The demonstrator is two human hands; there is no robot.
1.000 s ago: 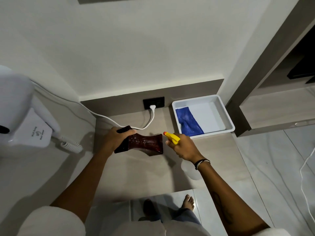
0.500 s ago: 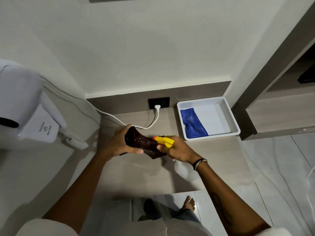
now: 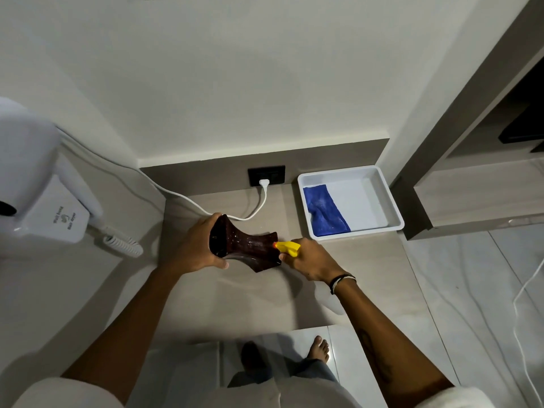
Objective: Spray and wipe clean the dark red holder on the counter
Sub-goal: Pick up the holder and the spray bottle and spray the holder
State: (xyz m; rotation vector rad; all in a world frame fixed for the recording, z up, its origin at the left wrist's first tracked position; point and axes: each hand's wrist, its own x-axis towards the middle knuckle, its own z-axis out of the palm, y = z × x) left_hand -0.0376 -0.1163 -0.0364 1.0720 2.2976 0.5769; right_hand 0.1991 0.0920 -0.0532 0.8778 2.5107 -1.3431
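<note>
The dark red holder (image 3: 250,248), glossy and waisted with flared ends, is held tilted above the beige counter (image 3: 244,298). My left hand (image 3: 195,245) grips its wider left end. My right hand (image 3: 313,260) is closed on a spray bottle whose yellow nozzle (image 3: 288,248) points at the holder's right end, almost touching it. The bottle's pale body (image 3: 331,301) shows below my wrist. A blue cloth (image 3: 323,212) lies in the white tray (image 3: 388,201) at the back right.
A white wall-mounted hair dryer (image 3: 44,195) with a coiled cord hangs at the left. A white cable (image 3: 206,210) runs across the counter's back to a plug in a black socket (image 3: 266,175). Tiled floor and my bare foot (image 3: 319,348) lie below the counter edge.
My left hand has turned the holder, so its open end now faces up-left. My right hand brought the yellow nozzle closer to the holder's right end.
</note>
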